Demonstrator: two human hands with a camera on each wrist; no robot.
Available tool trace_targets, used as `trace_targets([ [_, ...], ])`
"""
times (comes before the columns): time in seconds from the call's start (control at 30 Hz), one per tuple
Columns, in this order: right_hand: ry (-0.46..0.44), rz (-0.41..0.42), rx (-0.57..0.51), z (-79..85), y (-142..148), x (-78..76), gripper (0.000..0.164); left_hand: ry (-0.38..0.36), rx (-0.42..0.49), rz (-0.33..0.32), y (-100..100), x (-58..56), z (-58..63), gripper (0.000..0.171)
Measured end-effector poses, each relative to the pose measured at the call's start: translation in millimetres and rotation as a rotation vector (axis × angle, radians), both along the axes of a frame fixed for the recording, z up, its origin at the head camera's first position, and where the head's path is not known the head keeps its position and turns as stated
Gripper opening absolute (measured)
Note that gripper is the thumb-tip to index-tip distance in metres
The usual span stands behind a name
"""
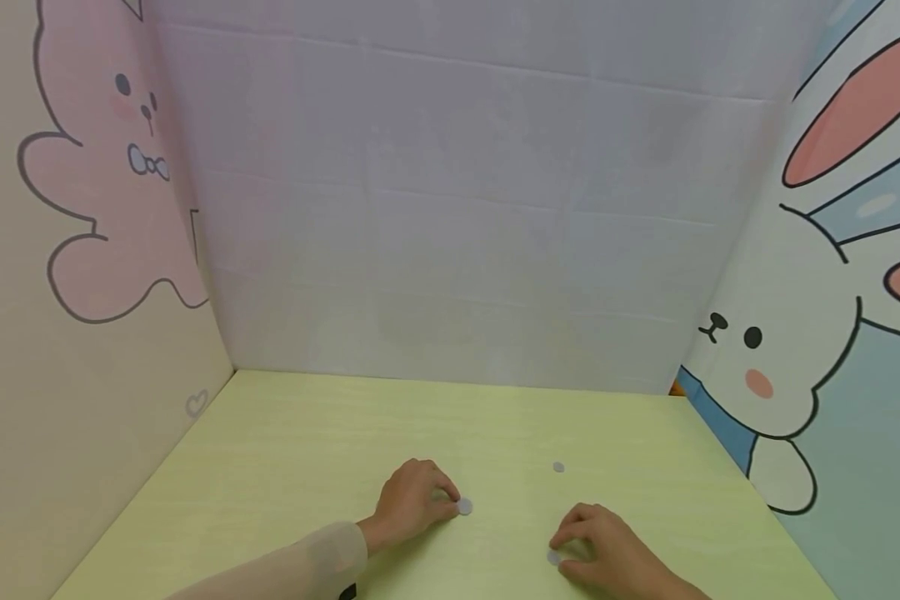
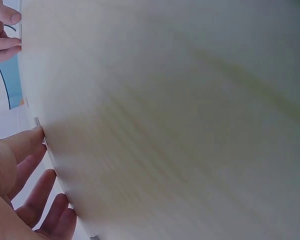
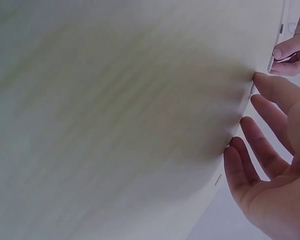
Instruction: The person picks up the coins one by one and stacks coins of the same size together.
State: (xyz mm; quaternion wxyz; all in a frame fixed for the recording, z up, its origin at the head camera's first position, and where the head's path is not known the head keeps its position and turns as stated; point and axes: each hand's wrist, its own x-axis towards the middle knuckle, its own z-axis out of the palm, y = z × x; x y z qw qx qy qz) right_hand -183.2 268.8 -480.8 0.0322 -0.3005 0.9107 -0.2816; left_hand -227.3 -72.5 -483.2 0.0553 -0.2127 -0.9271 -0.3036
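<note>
In the head view, my left hand (image 1: 412,500) is low over the yellow tabletop. Its thumb and index fingertips pinch the edge of a small flat grey disc (image 1: 464,507), coin-like in shape. In the left wrist view this disc (image 2: 37,121) shows nearly edge-on by the thumb tip. To the right and nearer, my right hand (image 1: 607,550) holds a second grey disc (image 1: 554,557) between thumb and index finger, its other fingertips touching the surface. Farther back, a third grey disc (image 1: 558,467) lies flat, apart from both hands.
The yellow tabletop (image 1: 330,417) ends at a pale back wall (image 1: 450,250). A left panel with a pink cartoon animal (image 1: 120,225) and a right panel with a white cartoon rabbit (image 1: 787,367) enclose the sides. A light sleeve (image 1: 307,558) covers my left forearm.
</note>
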Motion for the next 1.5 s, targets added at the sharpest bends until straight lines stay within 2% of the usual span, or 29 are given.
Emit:
trace_targets([
  [0.3, 0.034, -0.003, -0.005, -4.2, -1, -0.4, 0.009, 0.001, 0.005, -0.004, -1, -0.9, -2.2, 0.010],
  [0.57, 0.029, -0.053, 0.008, -4.3, -5, 1.2, 0.007, 0.034, -0.008, -0.022, -1, -1.5, -6.7, 0.010],
  [0.73, 0.069, -0.035, -0.010, -4.8, -5, 1.1, 0.010, 0.027, -0.008, -0.017, -2, -1.4, -6.7, 0.010],
  [1.0, 0.036, -0.048, -0.016, -2.8, -7, -8.3, 0.006, 0.026, -0.008, -0.019, -2, -1.3, -6.4, 0.010],
  [1.5, 0.122, -0.057, -0.033, -5.6, -18, -32.8, 0.003, 0.017, 0.013, -0.020, -2, -1.8, -8.7, 0.010],
])
